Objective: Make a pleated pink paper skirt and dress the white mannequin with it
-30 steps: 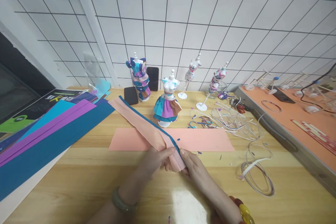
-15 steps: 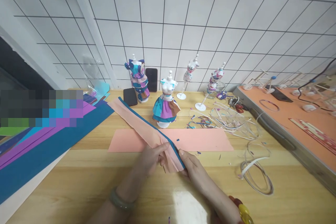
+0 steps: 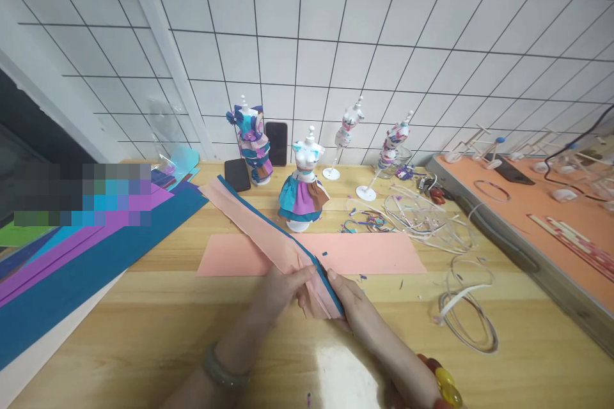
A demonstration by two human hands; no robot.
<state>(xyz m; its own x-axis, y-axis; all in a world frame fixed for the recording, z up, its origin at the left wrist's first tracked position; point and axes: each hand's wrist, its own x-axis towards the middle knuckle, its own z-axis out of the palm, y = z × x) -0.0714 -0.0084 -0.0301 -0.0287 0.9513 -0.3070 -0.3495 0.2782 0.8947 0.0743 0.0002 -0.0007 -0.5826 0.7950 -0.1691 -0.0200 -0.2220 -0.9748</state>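
A long strip of pink crepe paper (image 3: 254, 223) with a blue edging band (image 3: 268, 215) slants across the middle of the table, its near end gathered into folds. My left hand (image 3: 288, 284) is closed on the pink part, thumb on top and fingers underneath. At the blue edge, my right hand (image 3: 350, 297) is closed with its thumb on top; its other fingers are mostly hidden. A thin dark tip (image 3: 320, 264) pokes out just ahead of the right thumb, and what it belongs to is hidden. Beneath the strip lies a flat pink paper sheet (image 3: 369, 254).
A small dress form (image 3: 309, 198) in a colourful skirt stands beyond the strip. Behind are a dressed form (image 3: 252, 140) and two thin-stemmed ones. Tangled cords (image 3: 422, 217) lie right, stacked coloured paper (image 3: 96, 255) left. An orange-topped table (image 3: 527, 198) adjoins at right.
Both hands have shifted slightly right along with the near end of the strip. The dark tip by my right thumb shows a little more plainly.
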